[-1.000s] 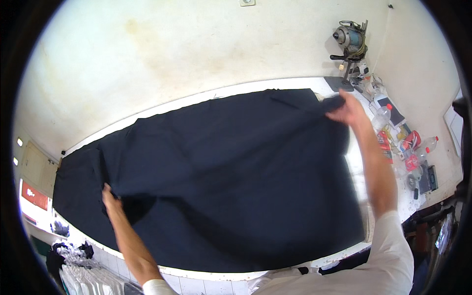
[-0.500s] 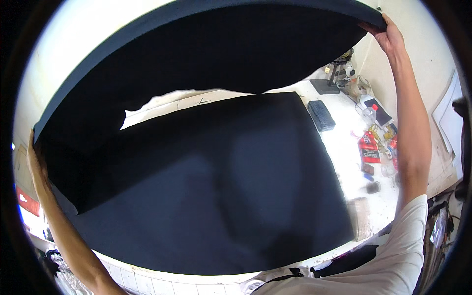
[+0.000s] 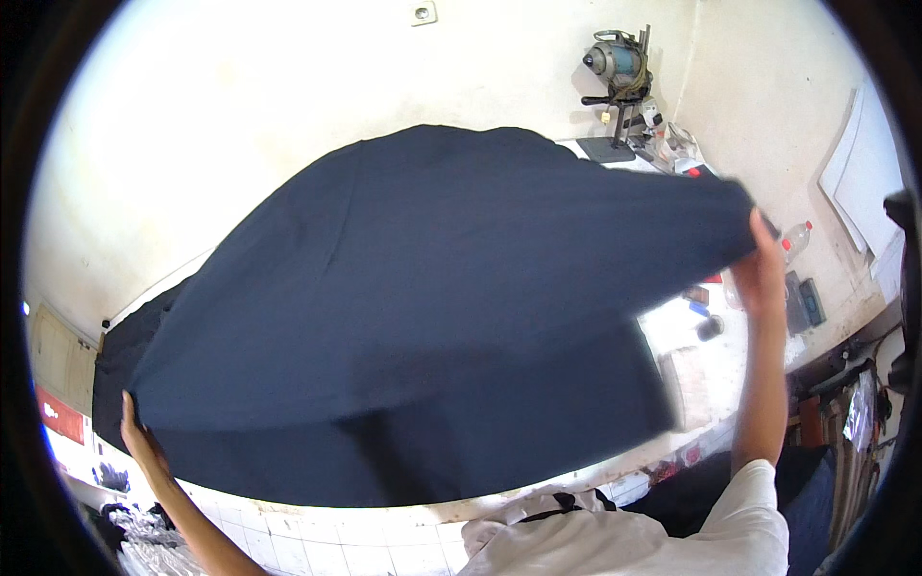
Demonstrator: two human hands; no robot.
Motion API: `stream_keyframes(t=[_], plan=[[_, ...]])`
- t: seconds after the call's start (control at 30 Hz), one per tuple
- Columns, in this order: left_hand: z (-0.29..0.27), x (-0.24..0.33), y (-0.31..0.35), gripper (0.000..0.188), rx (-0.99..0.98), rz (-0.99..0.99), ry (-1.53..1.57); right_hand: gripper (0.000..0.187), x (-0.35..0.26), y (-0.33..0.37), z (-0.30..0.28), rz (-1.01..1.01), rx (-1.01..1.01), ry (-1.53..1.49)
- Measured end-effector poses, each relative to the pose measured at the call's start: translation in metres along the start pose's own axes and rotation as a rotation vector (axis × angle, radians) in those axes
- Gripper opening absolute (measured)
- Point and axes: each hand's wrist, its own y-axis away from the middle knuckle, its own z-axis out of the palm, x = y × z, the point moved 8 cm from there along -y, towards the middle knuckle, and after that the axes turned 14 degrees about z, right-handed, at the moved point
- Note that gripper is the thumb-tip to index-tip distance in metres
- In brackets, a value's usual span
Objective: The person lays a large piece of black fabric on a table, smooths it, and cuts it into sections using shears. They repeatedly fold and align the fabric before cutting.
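Note:
A wide sheet of dark navy fabric (image 3: 442, 259) billows across the view, stretched between my two hands. My left hand (image 3: 139, 432) pinches its near left edge low down. My right hand (image 3: 762, 264) grips the opposite corner, higher up and at the right. Beneath the raised sheet, another dark layer of fabric (image 3: 576, 422) lies flat on the white table (image 3: 715, 370). The billowing cloth hides the far part of that layer and much of the tabletop.
An upright fabric cutting machine (image 3: 615, 72) stands at the far right against the wall. Plastic bottles (image 3: 797, 238), a pale block (image 3: 684, 389) and small items lie along the right side. Paper sheets (image 3: 860, 182) hang on the right wall.
Both hands have come down with the fabric, which was lifted overhead and now spreads lower over the flat layer. The cutting machine and back wall are now uncovered.

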Motion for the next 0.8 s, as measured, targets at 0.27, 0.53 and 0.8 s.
stream_keyframes(t=[0.27,0.53,0.8], plan=[[-0.051,-0.22,0.174,0.049,-0.1,-0.481,-0.048,0.049,0.264,0.16,-0.098,0.62,0.327,-0.004],[-0.045,-0.364,0.235,0.036,0.218,-0.658,0.095,0.034,0.376,0.16,-0.148,0.756,0.302,-0.036],[-0.061,-0.329,0.191,0.065,0.377,-0.507,-0.118,0.035,0.377,0.158,-0.146,0.738,0.208,0.001]])
